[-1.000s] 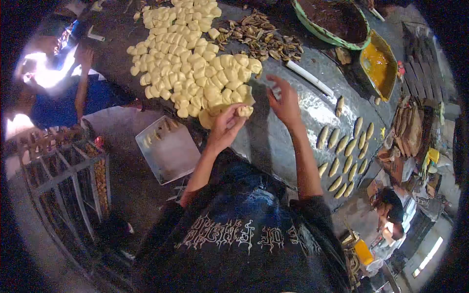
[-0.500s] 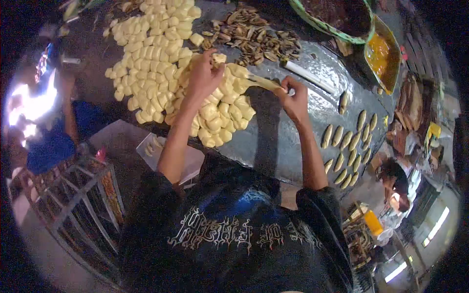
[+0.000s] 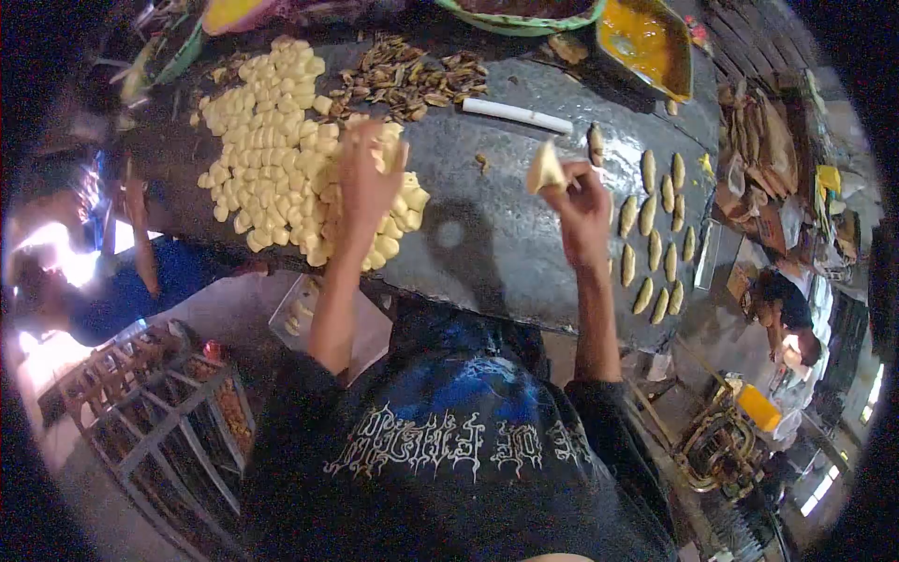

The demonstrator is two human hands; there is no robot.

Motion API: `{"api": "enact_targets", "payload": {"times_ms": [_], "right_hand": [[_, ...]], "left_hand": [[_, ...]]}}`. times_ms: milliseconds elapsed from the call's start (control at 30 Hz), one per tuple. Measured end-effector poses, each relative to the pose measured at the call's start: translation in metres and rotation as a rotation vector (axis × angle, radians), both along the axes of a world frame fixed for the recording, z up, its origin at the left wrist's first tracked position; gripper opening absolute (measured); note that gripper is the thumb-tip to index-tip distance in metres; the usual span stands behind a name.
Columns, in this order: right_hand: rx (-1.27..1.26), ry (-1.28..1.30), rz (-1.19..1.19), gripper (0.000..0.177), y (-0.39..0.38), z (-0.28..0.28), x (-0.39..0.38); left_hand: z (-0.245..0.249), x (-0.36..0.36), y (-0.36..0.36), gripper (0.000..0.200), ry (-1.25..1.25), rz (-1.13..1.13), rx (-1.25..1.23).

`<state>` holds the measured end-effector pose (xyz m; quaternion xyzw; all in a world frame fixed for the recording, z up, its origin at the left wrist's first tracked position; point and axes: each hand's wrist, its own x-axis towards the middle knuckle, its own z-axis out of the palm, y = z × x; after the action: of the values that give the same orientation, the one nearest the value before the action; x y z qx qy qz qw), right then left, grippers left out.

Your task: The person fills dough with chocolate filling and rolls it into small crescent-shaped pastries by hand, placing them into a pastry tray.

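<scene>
My right hand (image 3: 585, 214) is closed on a thin, stretched piece of pale yellow dough (image 3: 545, 169), pinched at its lower end above the table. My left hand (image 3: 363, 187) hangs over the right side of a large spread of dough pieces (image 3: 272, 140). Its fingers are blurred, but the thumb stands apart from them and nothing shows in its grasp. Behind that hand lies a heap of brown strips (image 3: 412, 80). Beyond my right hand a white rod (image 3: 517, 116) rests on the table. Several spindle-shaped dough rolls (image 3: 647, 215) lie to its right.
The dark worktable (image 3: 468, 253) has its near edge at my waist. At the back stand a green-rimmed basin (image 3: 534, 28) and a tray of orange-yellow liquid (image 3: 646, 42). A metal rack (image 3: 169, 421) is at lower left. Another person's arm (image 3: 140, 234) shows at left, and another person (image 3: 787, 323) at far right.
The dough that stretched from the pile to my right hand is now free of the pile, held in that hand. My hands are farther apart. The camera view has shifted.
</scene>
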<state>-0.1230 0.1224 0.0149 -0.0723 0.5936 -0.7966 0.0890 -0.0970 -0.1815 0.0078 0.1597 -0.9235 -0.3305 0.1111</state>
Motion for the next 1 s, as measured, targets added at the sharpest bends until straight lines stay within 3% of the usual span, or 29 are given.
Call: {"api": "enact_targets", "payload": {"times_ms": [67, 133, 167, 233, 333, 433, 533, 633, 733, 833, 900, 1000], "right_hand": [[0.083, 0.051, -0.019, 0.049, -0.005, 0.016, 0.034], [0.080, 0.047, 0.109, 0.071, -0.004, 0.034, 0.060], [0.123, 0.035, 0.163, 0.070, -0.002, 0.040, 0.074], [0.052, 0.065, 0.093, 0.052, 0.002, 0.037, 0.088], [0.274, 0.191, 0.119, 0.036, 0.028, 0.036, 0.090], [0.108, 0.029, 0.199, 0.027, 0.046, 0.037, 0.093], [0.149, -0.009, 0.167, 0.022, 0.050, 0.025, 0.088], [0.142, -0.088, 0.101, 0.020, 0.058, 0.008, 0.086], [0.150, -0.171, 0.040, 0.020, 0.065, 0.001, 0.086], [0.156, -0.236, -0.016, 0.024, 0.068, -0.010, 0.085], [0.199, -0.220, -0.029, 0.027, 0.073, -0.015, 0.082], [0.213, -0.228, -0.096, 0.026, 0.071, -0.016, 0.077]], "left_hand": [[0.021, 0.043, 0.051, 0.049, 0.008, -0.245, 0.497], [0.055, 0.079, 0.115, 0.040, 0.162, -0.263, 0.555], [0.057, 0.092, 0.132, 0.036, 0.184, -0.208, 0.543], [0.054, 0.101, 0.152, 0.033, 0.176, -0.084, 0.758], [0.065, 0.114, 0.153, 0.032, 0.079, -0.204, 0.459], [0.053, 0.114, 0.154, 0.032, 0.258, -0.303, 0.474], [0.054, 0.108, 0.154, 0.032, 0.257, -0.205, 0.812], [0.032, 0.098, 0.160, 0.034, 0.167, -0.011, 0.542], [-0.004, 0.080, 0.147, 0.034, 0.088, -0.167, 0.276], [-0.049, 0.045, 0.130, 0.034, 0.006, -0.339, 0.206], [-0.090, 0.021, 0.117, 0.034, 0.044, -0.373, 0.140], [-0.096, -0.005, 0.090, 0.034, 0.087, -0.292, -0.056]]}}
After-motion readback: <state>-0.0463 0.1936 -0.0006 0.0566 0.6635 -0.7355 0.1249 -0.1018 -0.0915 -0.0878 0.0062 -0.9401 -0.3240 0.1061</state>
